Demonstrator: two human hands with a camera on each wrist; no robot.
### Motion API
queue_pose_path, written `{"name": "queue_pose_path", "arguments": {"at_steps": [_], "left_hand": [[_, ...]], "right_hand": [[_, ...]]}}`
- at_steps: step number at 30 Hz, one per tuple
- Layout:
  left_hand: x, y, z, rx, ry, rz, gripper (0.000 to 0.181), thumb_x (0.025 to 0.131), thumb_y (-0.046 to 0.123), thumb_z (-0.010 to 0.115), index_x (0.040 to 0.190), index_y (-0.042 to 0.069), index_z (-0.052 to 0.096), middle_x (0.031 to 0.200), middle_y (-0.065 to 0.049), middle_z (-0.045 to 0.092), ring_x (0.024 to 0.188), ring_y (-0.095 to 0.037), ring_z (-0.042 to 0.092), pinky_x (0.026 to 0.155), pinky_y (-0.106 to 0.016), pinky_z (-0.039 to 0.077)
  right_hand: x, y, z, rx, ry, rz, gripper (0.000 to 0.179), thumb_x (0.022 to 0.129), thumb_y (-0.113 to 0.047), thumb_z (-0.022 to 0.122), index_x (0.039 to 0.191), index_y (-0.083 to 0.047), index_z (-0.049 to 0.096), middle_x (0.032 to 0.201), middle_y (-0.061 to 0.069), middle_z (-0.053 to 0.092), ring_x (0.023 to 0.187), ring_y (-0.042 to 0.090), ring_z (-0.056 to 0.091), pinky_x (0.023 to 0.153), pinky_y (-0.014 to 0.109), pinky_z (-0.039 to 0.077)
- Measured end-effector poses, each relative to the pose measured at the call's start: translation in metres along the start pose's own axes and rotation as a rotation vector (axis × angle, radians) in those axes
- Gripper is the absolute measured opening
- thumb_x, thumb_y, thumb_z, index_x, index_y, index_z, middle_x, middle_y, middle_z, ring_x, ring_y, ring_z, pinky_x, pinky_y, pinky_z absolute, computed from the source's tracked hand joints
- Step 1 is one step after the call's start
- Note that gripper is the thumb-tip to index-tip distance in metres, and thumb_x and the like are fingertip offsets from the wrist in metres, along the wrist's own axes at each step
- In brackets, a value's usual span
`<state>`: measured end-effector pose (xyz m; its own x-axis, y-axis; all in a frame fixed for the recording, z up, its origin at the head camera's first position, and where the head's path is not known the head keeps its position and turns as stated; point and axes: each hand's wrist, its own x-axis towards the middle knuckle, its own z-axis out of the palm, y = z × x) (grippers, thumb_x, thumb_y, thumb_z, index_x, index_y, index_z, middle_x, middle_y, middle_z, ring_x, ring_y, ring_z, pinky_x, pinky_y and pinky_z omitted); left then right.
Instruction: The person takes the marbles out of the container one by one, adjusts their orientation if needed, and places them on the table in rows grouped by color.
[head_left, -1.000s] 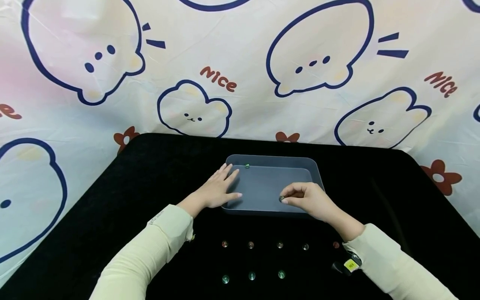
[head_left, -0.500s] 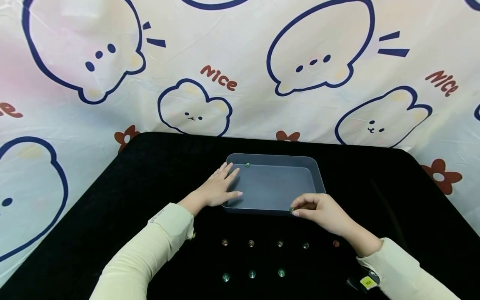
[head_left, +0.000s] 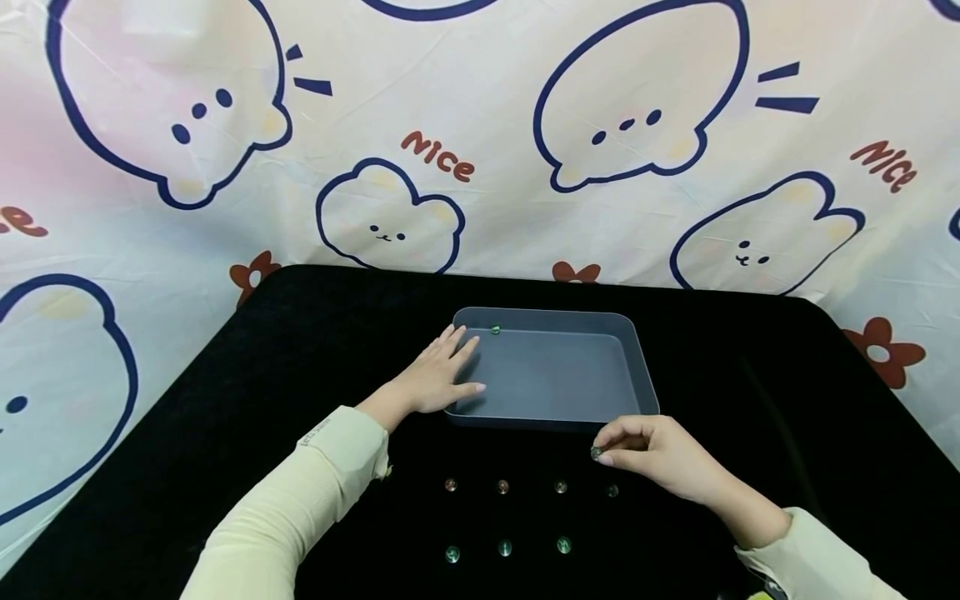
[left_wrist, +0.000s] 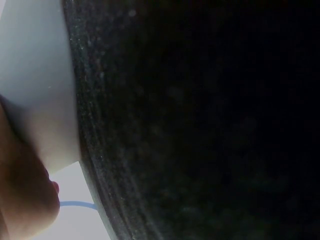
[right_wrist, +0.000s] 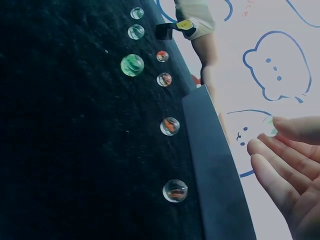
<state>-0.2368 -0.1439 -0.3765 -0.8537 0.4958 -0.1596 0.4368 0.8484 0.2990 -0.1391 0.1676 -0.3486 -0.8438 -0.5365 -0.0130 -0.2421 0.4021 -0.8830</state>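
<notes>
In the head view my right hand [head_left: 667, 458] pinches a glass marble [head_left: 596, 452] between thumb and fingertips, just in front of the near right corner of a grey tray [head_left: 555, 375]. The right wrist view shows that marble [right_wrist: 270, 126] as clear with some green. My left hand [head_left: 431, 375] lies with spread fingers over the tray's left rim, the thumb reaching inside. A small green marble [head_left: 495, 330] sits at the tray's far left. Nearer to me are two rows: clear marbles with orange swirls [right_wrist: 170, 126], and green ones [right_wrist: 132, 65].
A black cloth [head_left: 337, 333] covers the table. Behind it hangs a pale curtain [head_left: 495, 100] with cartoon bears. The marble rows, one of them including a swirled marble [head_left: 561, 487], lie between the tray and me. A strap with a yellow label [right_wrist: 184, 24] is on the left wrist.
My right hand has moved from over the tray, across its near rim, toward me and to the right, keeping the marble pinched. The left hand has stayed in place.
</notes>
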Motion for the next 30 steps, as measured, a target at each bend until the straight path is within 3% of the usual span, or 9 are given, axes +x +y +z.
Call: {"name": "queue_pose_path", "arguments": {"at_steps": [15, 30], "left_hand": [[0.001, -0.001, 0.001, 0.010, -0.004, -0.002, 0.076, 0.084, 0.057, 0.036, 0.140, 0.014, 0.009, 0.144, -0.011, -0.003, 0.128, -0.022, -0.011, 0.102, -0.041, 0.002], [0.002, -0.001, 0.001, 0.007, -0.002, -0.006, 0.075, 0.084, 0.056, 0.037, 0.140, 0.014, 0.009, 0.144, -0.011, -0.003, 0.128, -0.022, -0.011, 0.102, -0.040, 0.001]], "right_hand": [[-0.024, 0.011, 0.005, 0.089, -0.119, -0.148, 0.010, 0.080, -0.008, 0.060, 0.089, -0.004, 0.062, 0.083, 0.004, 0.062, 0.072, 0.020, 0.060, 0.061, 0.031, 0.049], [-0.039, 0.026, 0.012, 0.204, -0.275, -0.169, 0.010, 0.081, -0.005, 0.057, 0.090, -0.001, 0.061, 0.084, 0.007, 0.062, 0.074, 0.015, 0.060, 0.062, 0.031, 0.049]]}}
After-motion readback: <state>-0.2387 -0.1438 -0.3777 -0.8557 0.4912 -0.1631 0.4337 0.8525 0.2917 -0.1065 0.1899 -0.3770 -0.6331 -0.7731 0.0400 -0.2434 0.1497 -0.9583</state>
